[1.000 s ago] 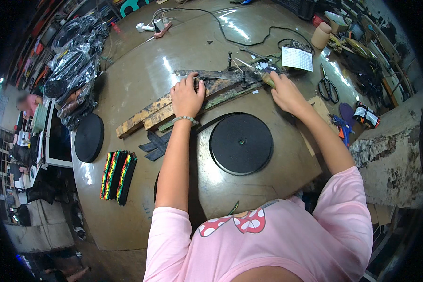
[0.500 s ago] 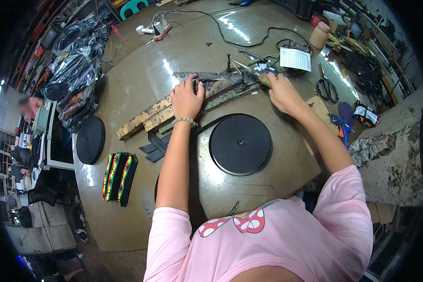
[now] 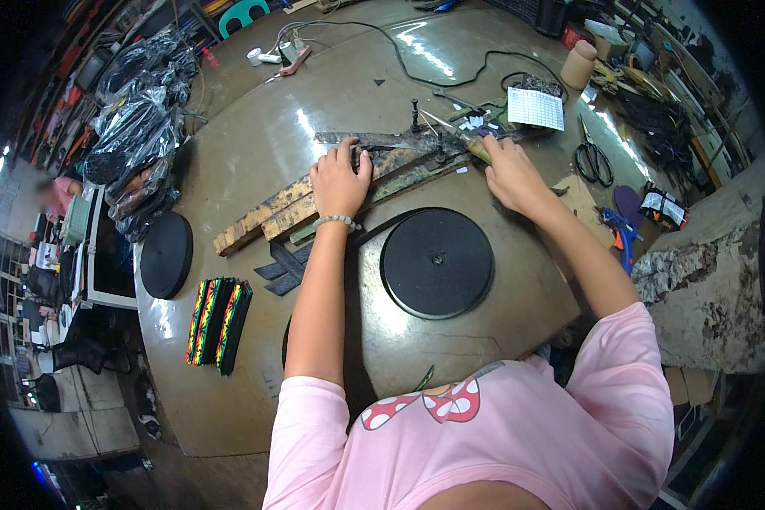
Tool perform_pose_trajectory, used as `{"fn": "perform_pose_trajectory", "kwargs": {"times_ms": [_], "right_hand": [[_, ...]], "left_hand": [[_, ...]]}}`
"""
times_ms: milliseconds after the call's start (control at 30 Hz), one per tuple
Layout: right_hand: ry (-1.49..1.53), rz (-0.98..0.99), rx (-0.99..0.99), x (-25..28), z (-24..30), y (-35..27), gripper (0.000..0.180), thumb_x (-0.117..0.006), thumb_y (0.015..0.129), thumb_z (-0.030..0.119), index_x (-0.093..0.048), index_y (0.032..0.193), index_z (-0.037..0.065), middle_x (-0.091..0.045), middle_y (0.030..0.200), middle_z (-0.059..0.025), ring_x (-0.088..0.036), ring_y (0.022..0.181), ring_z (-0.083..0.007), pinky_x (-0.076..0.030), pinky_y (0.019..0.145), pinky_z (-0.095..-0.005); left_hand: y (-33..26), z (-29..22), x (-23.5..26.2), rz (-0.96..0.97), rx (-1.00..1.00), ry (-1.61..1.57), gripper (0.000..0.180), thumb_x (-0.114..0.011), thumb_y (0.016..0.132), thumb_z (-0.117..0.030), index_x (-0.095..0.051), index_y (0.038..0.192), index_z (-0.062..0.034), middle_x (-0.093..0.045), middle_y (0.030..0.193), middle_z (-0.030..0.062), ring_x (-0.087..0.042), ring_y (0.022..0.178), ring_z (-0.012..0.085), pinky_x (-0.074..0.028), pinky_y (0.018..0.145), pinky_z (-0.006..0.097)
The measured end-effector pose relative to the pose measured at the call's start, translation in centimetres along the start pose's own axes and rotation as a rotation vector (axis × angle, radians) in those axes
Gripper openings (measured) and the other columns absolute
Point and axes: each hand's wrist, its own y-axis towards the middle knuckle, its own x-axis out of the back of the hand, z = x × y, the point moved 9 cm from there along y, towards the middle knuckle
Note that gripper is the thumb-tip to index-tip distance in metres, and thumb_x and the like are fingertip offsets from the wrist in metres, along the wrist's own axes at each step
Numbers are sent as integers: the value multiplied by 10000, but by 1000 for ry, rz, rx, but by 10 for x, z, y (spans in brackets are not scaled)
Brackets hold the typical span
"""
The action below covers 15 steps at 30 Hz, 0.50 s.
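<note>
My left hand, a beaded bracelet at its wrist, rests on a worn yellow-and-black wooden bar, its fingers bent over it. Some of the fingertips are hidden. Beside that arm, a black strap runs from under the hand toward a large flat roll of black webbing. My right hand is closed around the yellowish-green handle of a pointed metal tool. The tool's tip points up and left, over the bar's far end near a black upright bolt. Short black strap pieces lie left of the roll.
Bundled patterned straps and another black roll lie at the left, near plastic-wrapped goods. Scissors, a blue glue gun and a paper sheet are to the right. A black cord crosses the far table.
Both hands hold nearly the same places. The whole view has shifted very slightly; the tool still points up and left.
</note>
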Motion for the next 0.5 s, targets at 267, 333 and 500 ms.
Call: {"fn": "perform_pose_trajectory", "kwargs": {"times_ms": [267,333,500], "right_hand": [[-7,4,5,0,-1,0,321,-503,800,66,-411,1102,2,-501,1018,-305,-508,961,-460,-432,829,-518],[1,12,0,0,-2,0,318,-502,802,65,-410,1099,-2,-500,1017,-306,-507,961,-462,-431,834,-515],[20,-5,5,1,0,-1,344,-532,788,49,-395,1100,0,-496,988,-273,-491,943,-441,-403,832,-494]], "left_hand": [[0,2,-3,45,26,-7,316,-510,869,-359,-560,1133,-193,-604,885,87,-560,885,265,-383,824,398],[0,2,-3,40,23,-5,315,-510,869,-358,-559,1132,-193,-605,886,87,-560,888,264,-382,825,397],[0,2,-3,25,21,-4,306,-513,868,-349,-561,1126,-192,-604,885,85,-560,888,262,-380,826,394]]}}
